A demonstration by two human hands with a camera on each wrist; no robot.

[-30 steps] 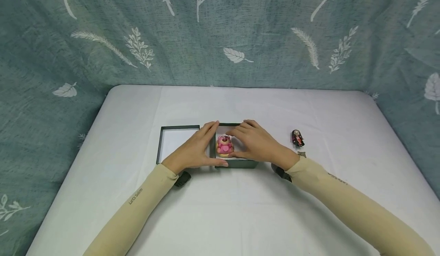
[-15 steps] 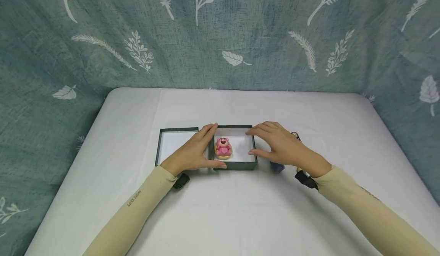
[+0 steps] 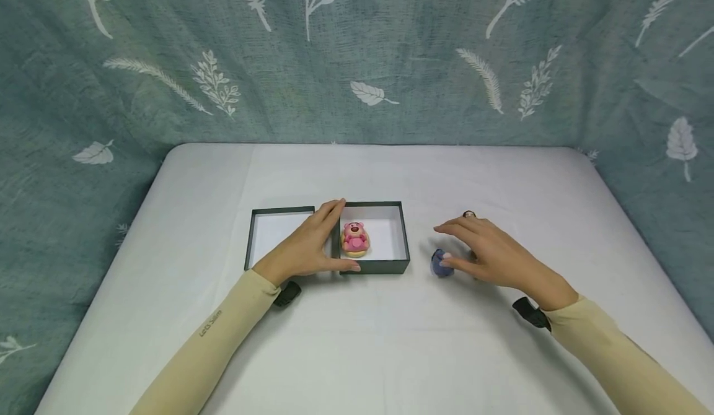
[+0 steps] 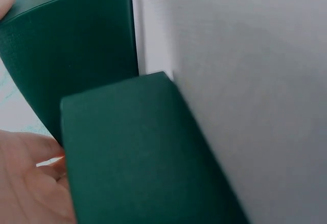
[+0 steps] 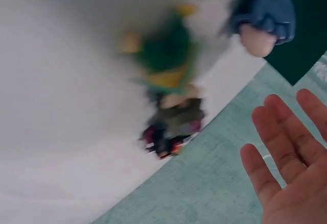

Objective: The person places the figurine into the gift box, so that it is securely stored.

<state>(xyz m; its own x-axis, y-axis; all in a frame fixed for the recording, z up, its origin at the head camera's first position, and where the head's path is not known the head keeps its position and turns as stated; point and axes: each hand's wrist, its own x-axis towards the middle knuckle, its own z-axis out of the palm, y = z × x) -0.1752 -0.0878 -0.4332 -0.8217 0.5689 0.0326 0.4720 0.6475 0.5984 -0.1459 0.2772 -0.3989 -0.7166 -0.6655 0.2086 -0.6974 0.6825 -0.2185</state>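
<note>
My left hand [image 3: 307,244] holds the open dark green box [image 3: 374,267] at its left side, thumb on the front wall and fingers at the back corner. Inside the box a pink bear figurine [image 3: 355,240] lies against the left, on a white lining. My right hand [image 3: 496,254] is spread with nothing in its grasp, its thumb overlapping a small blue figurine [image 3: 437,265] on the table. In the right wrist view, that blue figurine [image 5: 268,12] appears at upper right. A blurred green-clothed figurine [image 5: 166,55] and a darker one [image 5: 163,140] stand below it there.
The box's lid [image 3: 273,232], white inside with a dark rim, lies left of the box, partly behind my left hand. A dark-haired figurine's head [image 3: 470,214] shows just beyond my right hand. White cloth covers the table [image 3: 346,353]; a patterned green curtain [image 3: 424,56] hangs behind.
My right hand has left the bear figurine inside the box and moved right, to above the blue figurine. My left hand stays at the box.
</note>
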